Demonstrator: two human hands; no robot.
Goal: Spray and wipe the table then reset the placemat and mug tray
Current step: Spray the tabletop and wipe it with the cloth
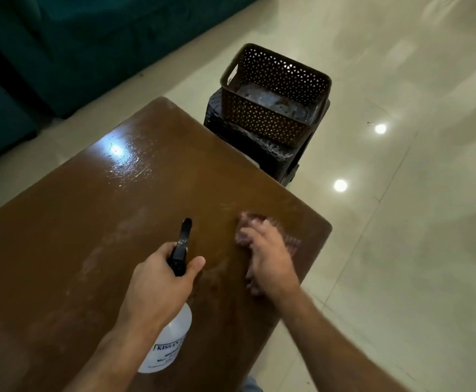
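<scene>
The brown wooden table (95,222) fills the left and middle, with wet streaks and a light glare toward its far end. My left hand (157,281) grips the neck of a white spray bottle (171,343) with a black nozzle that points away from me, held above the table. My right hand (268,256) presses a reddish cloth (245,224) flat onto the table near its right edge; hand and cloth are blurred by motion. No placemat or mug tray shows in view.
A brown perforated basket (273,117) sits on a black stool (276,157) just past the table's far right corner. A dark teal sofa (61,46) runs along the upper left. Glossy cream floor tiles (401,193) lie to the right.
</scene>
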